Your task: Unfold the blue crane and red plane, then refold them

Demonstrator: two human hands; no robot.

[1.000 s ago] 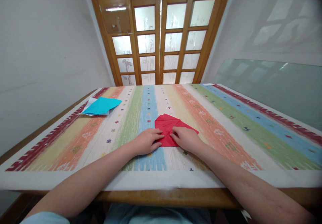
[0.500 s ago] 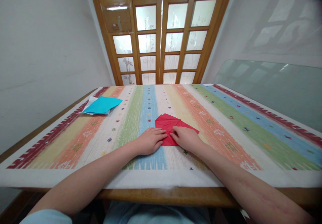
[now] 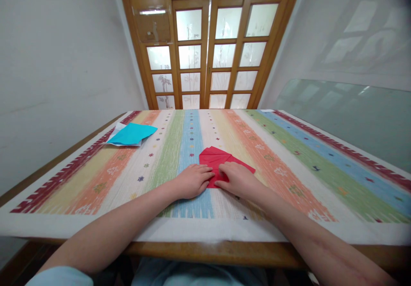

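A folded sheet of red paper (image 3: 215, 155), with creases across its upper part, lies on the striped tablecloth in front of me. My left hand (image 3: 192, 181) rests on its left side, fingers stretched out and fingertips pressing the paper. On the right, my right hand (image 3: 239, 178) bends over the lower part of the sheet. Its thumb is apart from the curled fingers, and red paper shows in the gap between them. The hands hide the lower left and lower right of the sheet.
Blue paper (image 3: 131, 134) lies over white paper (image 3: 112, 132) at the far left of the table. The striped tablecloth (image 3: 167, 166) covers the table, whose wooden front edge (image 3: 212, 248) is close to my body. A glass-paned wooden door (image 3: 207, 55) stands beyond.
My right thumb has moved down and left, widening its gap from the fingers. My left hand still rests on the red paper. The view has shifted slightly.
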